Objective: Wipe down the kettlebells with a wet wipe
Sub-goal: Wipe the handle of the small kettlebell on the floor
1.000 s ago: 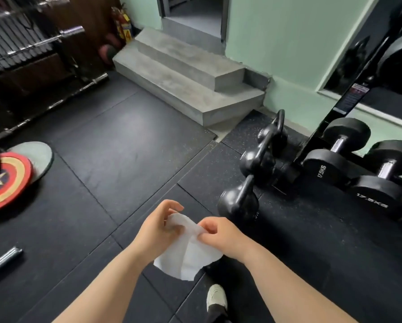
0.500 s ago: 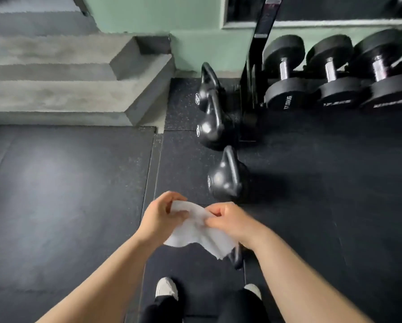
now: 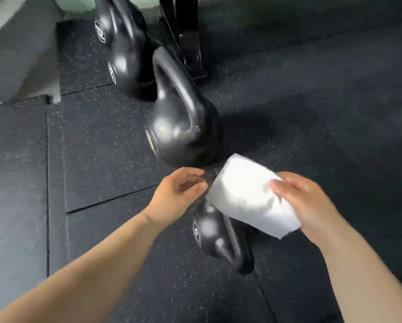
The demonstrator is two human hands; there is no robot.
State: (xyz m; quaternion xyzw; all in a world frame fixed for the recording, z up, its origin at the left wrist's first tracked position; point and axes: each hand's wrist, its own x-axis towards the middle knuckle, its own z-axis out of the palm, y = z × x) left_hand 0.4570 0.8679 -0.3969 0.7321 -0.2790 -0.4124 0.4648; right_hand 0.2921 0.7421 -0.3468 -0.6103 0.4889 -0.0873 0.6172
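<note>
My right hand (image 3: 311, 206) pinches the wet wipe (image 3: 246, 194) by one edge, and the sheet hangs spread over the top of the nearest kettlebell (image 3: 216, 236). I cannot tell whether it touches. My left hand (image 3: 179, 194) holds nothing, its fingers loosely curled beside the wipe. A larger kettlebell (image 3: 181, 129) stands just beyond on the speckled floor mat (image 3: 97, 148).
</note>
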